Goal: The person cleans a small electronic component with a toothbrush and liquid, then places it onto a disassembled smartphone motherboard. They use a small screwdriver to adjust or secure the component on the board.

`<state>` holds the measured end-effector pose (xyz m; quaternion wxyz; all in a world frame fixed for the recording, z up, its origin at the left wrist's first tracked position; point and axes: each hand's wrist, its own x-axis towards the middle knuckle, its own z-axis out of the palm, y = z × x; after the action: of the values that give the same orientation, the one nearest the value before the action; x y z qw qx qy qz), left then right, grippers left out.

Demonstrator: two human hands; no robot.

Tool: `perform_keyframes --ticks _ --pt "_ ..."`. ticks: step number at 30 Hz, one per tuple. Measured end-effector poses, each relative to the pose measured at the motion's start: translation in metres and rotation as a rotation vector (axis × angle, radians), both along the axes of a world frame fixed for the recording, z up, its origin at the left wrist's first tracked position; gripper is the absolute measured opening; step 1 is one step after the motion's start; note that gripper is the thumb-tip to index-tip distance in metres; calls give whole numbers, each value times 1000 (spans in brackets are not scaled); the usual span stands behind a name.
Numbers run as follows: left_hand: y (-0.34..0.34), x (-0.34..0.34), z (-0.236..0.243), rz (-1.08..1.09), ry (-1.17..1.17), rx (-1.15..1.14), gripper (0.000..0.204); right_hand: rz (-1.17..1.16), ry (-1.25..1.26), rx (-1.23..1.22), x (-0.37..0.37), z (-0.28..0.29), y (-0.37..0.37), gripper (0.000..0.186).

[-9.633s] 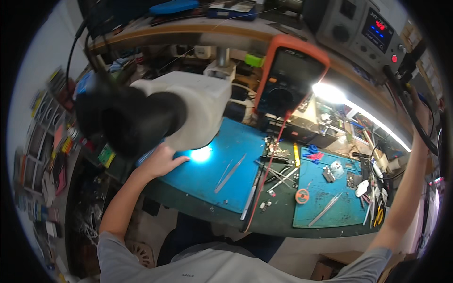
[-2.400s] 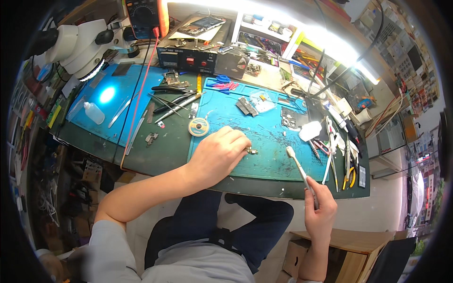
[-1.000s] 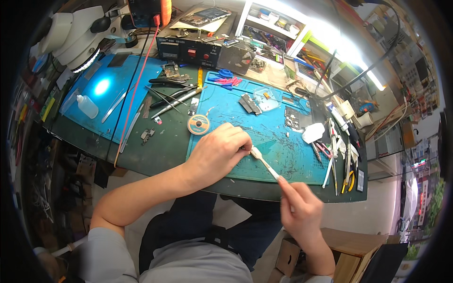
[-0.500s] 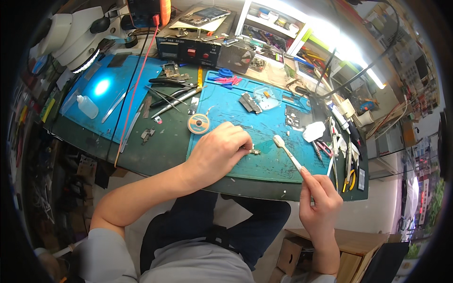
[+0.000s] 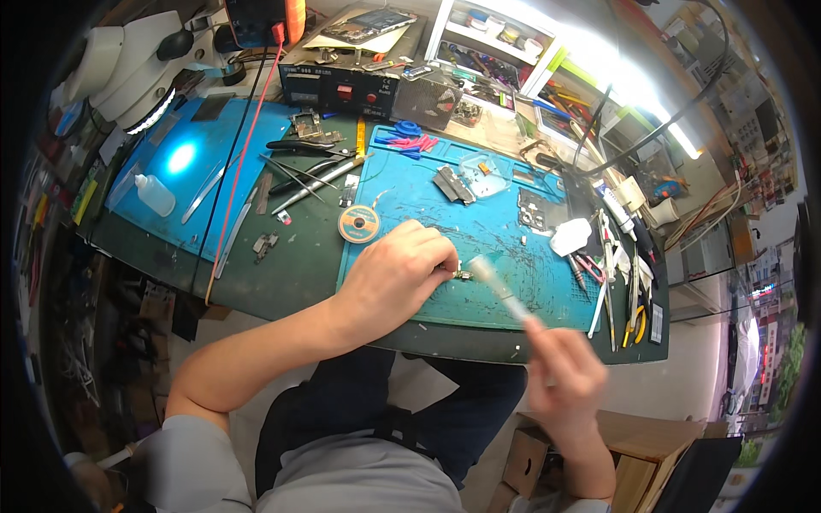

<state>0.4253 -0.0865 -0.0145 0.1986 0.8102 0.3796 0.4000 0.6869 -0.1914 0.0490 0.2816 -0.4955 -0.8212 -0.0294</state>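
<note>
Hands apart: left hand [image 5: 398,272] pinches a small circuit-board part [image 5: 464,275] at its 3 o'clock, over scratched blue mat [image 5: 402,184], probably light, stiff, fragile, best edge-held; right hand [image 5: 566,376] grips blurred white toothbrush [image 5: 505,295], head toward 11 o'clock.

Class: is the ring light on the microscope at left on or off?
On: the ring light under the microscope glows white, and a bright spot shows on the blue mat.

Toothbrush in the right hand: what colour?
The toothbrush looks whitish, though blurred; shows best in the head view.
</note>
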Motion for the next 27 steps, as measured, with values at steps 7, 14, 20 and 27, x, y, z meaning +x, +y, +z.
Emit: perform_keyframes --ticks 7,14,20,27 --pt "1 1 -3 -8 -35 1 17 -85 -83 -61 -4 -6 1 48" --pt "4 2 -3 -30 -59 -72 20 -56 -27 -98 -7 -17 -7 54" --pt "6 2 -1 -33 -56 -117 20 -85 -18 -137 -8 -15 -6 50" --pt "4 0 1 -19 -47 -152 21 -154 40 -109 -2 -8 -4 47"
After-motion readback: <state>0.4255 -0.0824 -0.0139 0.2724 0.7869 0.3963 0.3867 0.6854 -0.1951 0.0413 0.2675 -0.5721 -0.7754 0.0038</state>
